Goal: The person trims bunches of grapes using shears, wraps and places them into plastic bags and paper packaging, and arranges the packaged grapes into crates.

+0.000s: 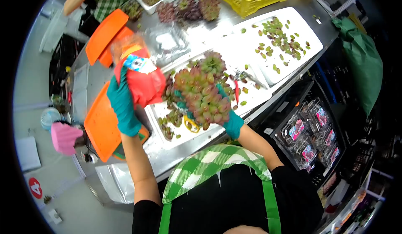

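Observation:
My left hand (121, 104), in a teal glove, is closed on the edge of a red plastic bag (144, 85) with a blue and white label, raised over the table's left side. In my right hand (233, 124), also gloved in teal, is a large cluster of green and reddish succulents (201, 91); the rosettes hide most of its fingers. Beneath it lies a white tray (167, 143) with loose succulent leaves. Red-handled pruners (237, 90) rest at the tray's right, and a yellow handle loop (191, 124) shows near its front.
A second white tray (303, 24) holds scattered leaves. Orange bins (100, 123) stand left, and a clear plastic container (167, 45) lies behind. Yellow crates (247, 5) and more succulents (188, 10) are farther back. A black crate (289, 150) of packages sits right. Another person (106, 1) works opposite.

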Motion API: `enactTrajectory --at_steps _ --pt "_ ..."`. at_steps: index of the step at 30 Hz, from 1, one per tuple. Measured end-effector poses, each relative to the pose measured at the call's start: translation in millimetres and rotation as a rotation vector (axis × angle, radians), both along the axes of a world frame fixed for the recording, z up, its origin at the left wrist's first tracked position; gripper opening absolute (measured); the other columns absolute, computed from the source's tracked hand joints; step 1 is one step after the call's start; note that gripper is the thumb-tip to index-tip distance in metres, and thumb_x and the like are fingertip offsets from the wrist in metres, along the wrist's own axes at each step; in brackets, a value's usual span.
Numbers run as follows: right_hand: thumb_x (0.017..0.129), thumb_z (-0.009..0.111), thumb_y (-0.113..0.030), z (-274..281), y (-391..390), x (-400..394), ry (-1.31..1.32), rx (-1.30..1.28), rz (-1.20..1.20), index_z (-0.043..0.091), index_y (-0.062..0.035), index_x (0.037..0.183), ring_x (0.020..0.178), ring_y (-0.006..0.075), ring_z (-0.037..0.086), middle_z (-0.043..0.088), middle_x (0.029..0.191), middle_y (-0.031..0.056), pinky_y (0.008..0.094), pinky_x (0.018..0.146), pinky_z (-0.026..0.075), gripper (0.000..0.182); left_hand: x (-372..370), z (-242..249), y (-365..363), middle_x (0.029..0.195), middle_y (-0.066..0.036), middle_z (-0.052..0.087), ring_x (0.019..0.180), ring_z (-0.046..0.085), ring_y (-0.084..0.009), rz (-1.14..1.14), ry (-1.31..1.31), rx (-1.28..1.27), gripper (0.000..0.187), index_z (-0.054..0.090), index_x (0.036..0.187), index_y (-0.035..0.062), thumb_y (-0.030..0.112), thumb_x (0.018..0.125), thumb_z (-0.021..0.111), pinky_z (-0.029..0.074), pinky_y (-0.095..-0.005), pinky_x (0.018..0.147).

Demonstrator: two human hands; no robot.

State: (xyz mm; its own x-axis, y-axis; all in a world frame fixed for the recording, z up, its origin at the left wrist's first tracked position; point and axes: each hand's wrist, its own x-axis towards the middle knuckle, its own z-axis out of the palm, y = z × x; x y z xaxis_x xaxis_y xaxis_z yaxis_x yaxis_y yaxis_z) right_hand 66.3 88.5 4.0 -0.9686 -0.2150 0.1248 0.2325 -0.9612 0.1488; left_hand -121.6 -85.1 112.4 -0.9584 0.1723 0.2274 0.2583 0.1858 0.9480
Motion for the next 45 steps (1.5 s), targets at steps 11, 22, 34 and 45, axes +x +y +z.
enactTrajectory --at_steps 11,22,34,45 --pt "0.086 0.042 -0.021 -38 65 43 -0.243 0.508 -0.346 0.034 -0.0062 0.124 0.112 0.0212 0.041 0.039 0.125 0.0073 0.032 0.095 0.034 0.041 31 28 135 0.079 0.001 0.057 0.069 0.049 -0.0051 -0.272 -0.002 0.016 0.023 0.059 0.095 -0.0002 0.019 0.082 0.057 0.041 -0.0204 0.062" --pt "0.082 0.048 -0.013 -12 94 11 -0.228 0.861 -0.482 0.036 -0.0072 0.119 0.107 0.0193 0.044 0.041 0.121 0.0068 0.0297 0.09 0.039 0.039 59 -10 82 0.115 -0.006 0.049 0.101 0.05 -0.0171 -0.243 -0.518 0.552 0.045 0.042 0.118 0.0033 0.033 0.085 0.049 0.04 -0.0328 0.087" --pt "0.08 0.052 -0.008 8 65 23 -0.113 0.99 -0.527 0.031 -0.0057 0.121 0.103 0.0195 0.048 0.046 0.114 0.0089 0.0302 0.088 0.041 0.046 125 -132 17 0.112 -0.012 0.046 0.099 0.047 -0.0255 -0.071 -0.702 0.024 0.067 0.033 0.124 0.0013 0.037 0.074 0.061 0.037 -0.036 0.086" --pt "0.09 0.035 -0.028 15 28 2 0.018 0.273 -0.143 0.035 -0.0114 0.123 0.102 0.0213 0.05 0.044 0.119 0.008 0.0332 0.081 0.047 0.037 83 -127 37 0.12 -0.018 0.041 0.107 0.044 -0.0245 -0.101 -0.39 -0.069 0.071 0.019 0.13 0.0004 0.011 0.074 0.061 0.039 -0.0312 0.086"
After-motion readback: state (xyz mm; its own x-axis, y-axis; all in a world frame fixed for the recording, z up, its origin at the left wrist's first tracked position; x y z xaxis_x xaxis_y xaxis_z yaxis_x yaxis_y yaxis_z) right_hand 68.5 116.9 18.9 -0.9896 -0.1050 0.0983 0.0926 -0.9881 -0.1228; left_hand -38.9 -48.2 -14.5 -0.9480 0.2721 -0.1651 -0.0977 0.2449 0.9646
